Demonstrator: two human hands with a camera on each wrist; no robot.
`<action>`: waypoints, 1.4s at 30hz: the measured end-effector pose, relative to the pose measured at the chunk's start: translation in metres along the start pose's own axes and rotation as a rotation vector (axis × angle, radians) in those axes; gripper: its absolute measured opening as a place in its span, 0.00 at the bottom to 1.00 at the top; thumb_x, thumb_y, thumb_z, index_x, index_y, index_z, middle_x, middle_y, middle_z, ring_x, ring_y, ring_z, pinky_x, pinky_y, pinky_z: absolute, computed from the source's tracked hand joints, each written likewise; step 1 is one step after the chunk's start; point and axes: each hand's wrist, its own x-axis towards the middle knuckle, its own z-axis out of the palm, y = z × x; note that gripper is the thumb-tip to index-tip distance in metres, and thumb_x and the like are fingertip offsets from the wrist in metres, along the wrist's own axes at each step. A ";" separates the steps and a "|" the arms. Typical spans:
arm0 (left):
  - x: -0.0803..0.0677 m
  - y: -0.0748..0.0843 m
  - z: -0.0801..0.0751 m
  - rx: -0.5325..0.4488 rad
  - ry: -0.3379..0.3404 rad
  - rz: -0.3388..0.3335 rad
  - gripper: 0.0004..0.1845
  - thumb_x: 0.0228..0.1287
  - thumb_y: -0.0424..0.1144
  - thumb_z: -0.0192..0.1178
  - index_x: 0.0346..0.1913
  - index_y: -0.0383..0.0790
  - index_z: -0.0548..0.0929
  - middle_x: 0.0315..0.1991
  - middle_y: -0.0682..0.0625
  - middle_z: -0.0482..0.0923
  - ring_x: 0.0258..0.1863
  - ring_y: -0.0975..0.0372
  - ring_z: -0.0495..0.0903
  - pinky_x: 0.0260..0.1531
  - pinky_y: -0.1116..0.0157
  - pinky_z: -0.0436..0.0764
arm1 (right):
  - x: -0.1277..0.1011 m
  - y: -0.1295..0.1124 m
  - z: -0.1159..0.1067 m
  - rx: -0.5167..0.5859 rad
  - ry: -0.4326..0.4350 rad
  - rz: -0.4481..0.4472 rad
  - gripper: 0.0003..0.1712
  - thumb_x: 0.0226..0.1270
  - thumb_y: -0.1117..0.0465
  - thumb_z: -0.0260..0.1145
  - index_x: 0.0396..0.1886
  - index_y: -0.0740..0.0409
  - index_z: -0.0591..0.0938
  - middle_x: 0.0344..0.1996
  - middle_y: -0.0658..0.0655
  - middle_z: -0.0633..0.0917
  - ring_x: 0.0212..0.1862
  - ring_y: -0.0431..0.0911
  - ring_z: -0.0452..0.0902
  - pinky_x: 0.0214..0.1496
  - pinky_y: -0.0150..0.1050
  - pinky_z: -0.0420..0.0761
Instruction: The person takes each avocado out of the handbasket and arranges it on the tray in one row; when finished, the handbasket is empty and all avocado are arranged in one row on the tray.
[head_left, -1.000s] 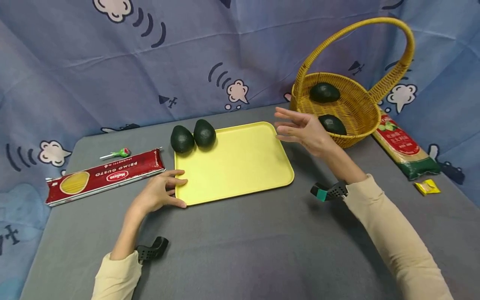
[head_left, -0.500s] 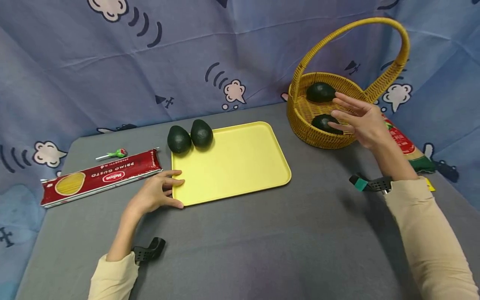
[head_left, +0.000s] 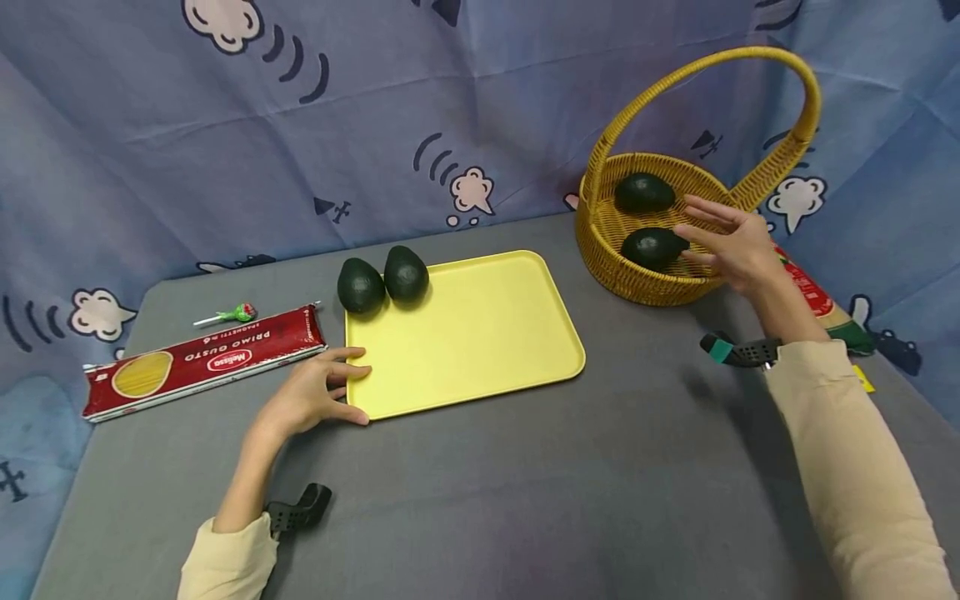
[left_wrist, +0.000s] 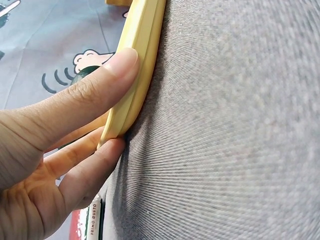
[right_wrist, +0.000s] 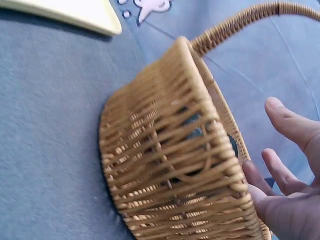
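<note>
My left hand grips the near left corner of a yellow tray, thumb on the near rim and fingers at the left edge. Two dark green avocados stand side by side at the tray's far left corner. On the right, my right hand hovers over the right rim of a yellow wicker basket, fingers spread and holding nothing. Inside the basket lie two avocados, the nearer one close to my fingertips. The right wrist view shows the basket's woven wall beside my spread fingers.
A red spaghetti pack and a lollipop lie left of the tray. Behind my right forearm are a red and green bag and a small yellow packet, both partly covered. The basket's tall handle arches above it.
My right hand has moved right, from beside the tray's far right corner to over the basket's right side. My left hand has stayed at the tray corner.
</note>
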 end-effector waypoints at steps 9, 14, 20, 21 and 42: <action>-0.001 -0.003 0.002 -0.032 0.006 0.010 0.35 0.41 0.33 0.78 0.56 0.24 0.78 0.65 0.35 0.66 0.54 0.45 0.77 0.48 0.59 0.81 | 0.023 -0.005 -0.003 -0.071 0.003 0.175 0.35 0.54 0.59 0.74 0.64 0.40 0.76 0.74 0.51 0.56 0.65 0.46 0.62 0.33 0.31 0.84; -0.001 -0.002 0.001 -0.016 0.008 0.020 0.35 0.42 0.34 0.78 0.56 0.25 0.79 0.64 0.35 0.67 0.53 0.46 0.78 0.47 0.60 0.81 | 0.039 -0.009 -0.014 -0.133 -0.103 0.261 0.18 0.58 0.62 0.72 0.46 0.35 0.85 0.60 0.47 0.75 0.50 0.39 0.77 0.39 0.36 0.85; -0.001 0.001 0.000 -0.038 0.007 0.005 0.35 0.41 0.34 0.78 0.55 0.24 0.79 0.64 0.34 0.67 0.54 0.46 0.78 0.48 0.59 0.81 | 0.059 -0.011 -0.030 -0.286 -0.287 0.314 0.18 0.68 0.62 0.63 0.45 0.30 0.85 0.42 0.38 0.84 0.46 0.37 0.79 0.47 0.37 0.83; -0.001 0.001 0.001 -0.041 0.007 0.001 0.35 0.41 0.34 0.78 0.55 0.24 0.79 0.64 0.34 0.67 0.54 0.46 0.77 0.48 0.59 0.81 | 0.063 -0.010 -0.032 -0.307 -0.313 0.334 0.19 0.69 0.61 0.62 0.49 0.29 0.84 0.43 0.37 0.83 0.48 0.37 0.78 0.50 0.38 0.82; 0.000 -0.004 0.002 -0.058 0.039 0.050 0.35 0.38 0.33 0.79 0.53 0.24 0.80 0.62 0.34 0.68 0.53 0.46 0.78 0.46 0.61 0.82 | 0.078 0.003 -0.017 -0.514 -0.512 0.381 0.42 0.70 0.61 0.61 0.76 0.41 0.51 0.75 0.60 0.46 0.50 0.45 0.78 0.54 0.43 0.81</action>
